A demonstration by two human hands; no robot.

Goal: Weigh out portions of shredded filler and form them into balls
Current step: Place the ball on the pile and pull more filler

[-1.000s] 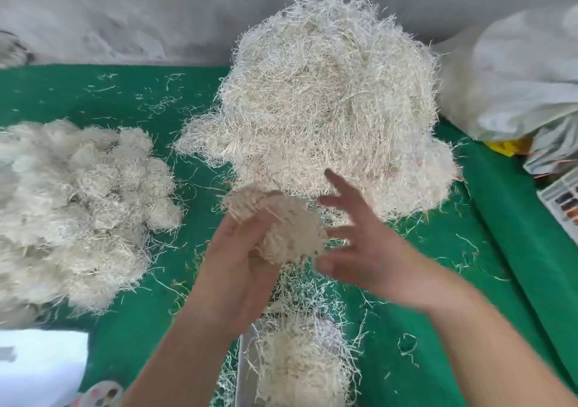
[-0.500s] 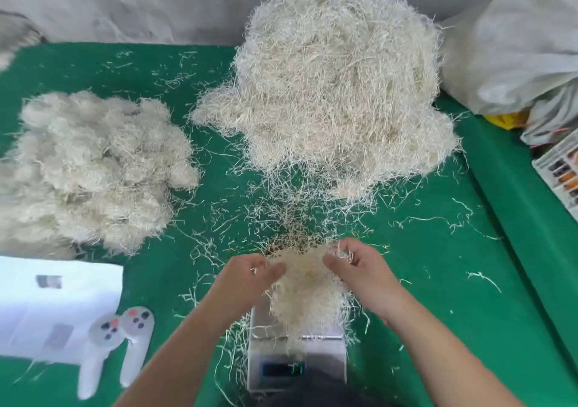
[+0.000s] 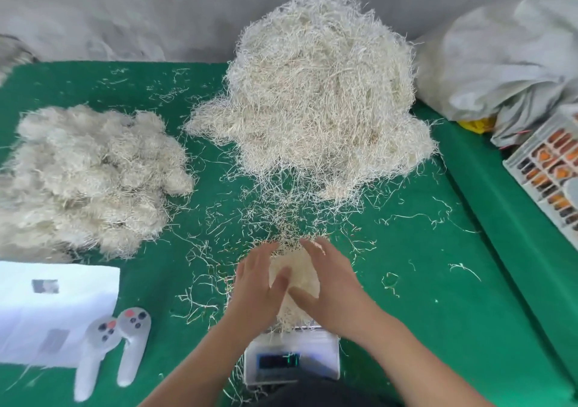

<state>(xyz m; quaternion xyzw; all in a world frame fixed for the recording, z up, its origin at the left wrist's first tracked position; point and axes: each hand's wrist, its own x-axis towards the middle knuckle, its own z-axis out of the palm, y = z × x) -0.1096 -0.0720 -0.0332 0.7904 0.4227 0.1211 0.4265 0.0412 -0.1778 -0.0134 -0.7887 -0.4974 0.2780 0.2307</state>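
We cup the portion of filler (image 3: 294, 276) between our left hand (image 3: 261, 284) and right hand (image 3: 328, 287), fingers nearly straight and pressing its sides without closing round it, directly above the scale (image 3: 292, 359) beneath our wrists, probably so stray strands stay gathered for balling.

We see the left hand (image 3: 258, 284) and right hand (image 3: 328, 287) cupping a filler clump (image 3: 292, 270) over the scale (image 3: 292, 359) — fingers fairly straight. Beyond, the loose heap (image 3: 319, 100) sits on the green counter (image 3: 422, 281) — finished balls (image 3: 84, 178) lie left.
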